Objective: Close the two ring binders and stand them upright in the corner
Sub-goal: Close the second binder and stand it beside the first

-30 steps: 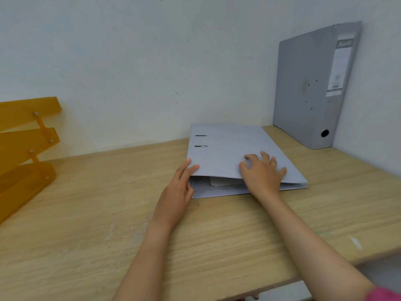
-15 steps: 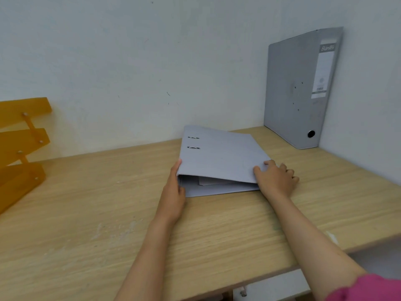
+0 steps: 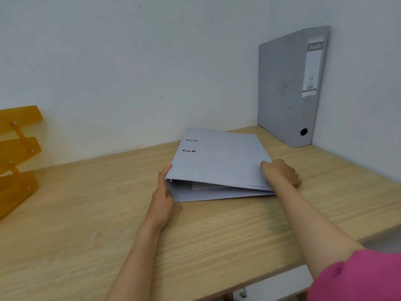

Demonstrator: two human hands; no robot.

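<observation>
Right hand (image 3: 282,173) has slid from top of cover to its right edge, fingers now curled round it; spine side has lifted. Light wooden tabletop (image 3: 86,213) under both forearms. Upright grey cardboard ring binder (image 3: 286,88) stands in wall corner, well beyond right hand. Flat pale lilac ring binder (image 3: 219,161) lies between hands, cover shut over papers. Orange plastic tray rack (image 3: 17,153) far left of left hand. Left hand (image 3: 163,193) clamped on spine corner, thumb against it.

You see: desk (image 3: 91,213) matt pale wood grain | flat binder (image 3: 219,159) matt grey card | tray rack (image 3: 15,153) glossy translucent orange plastic
</observation>
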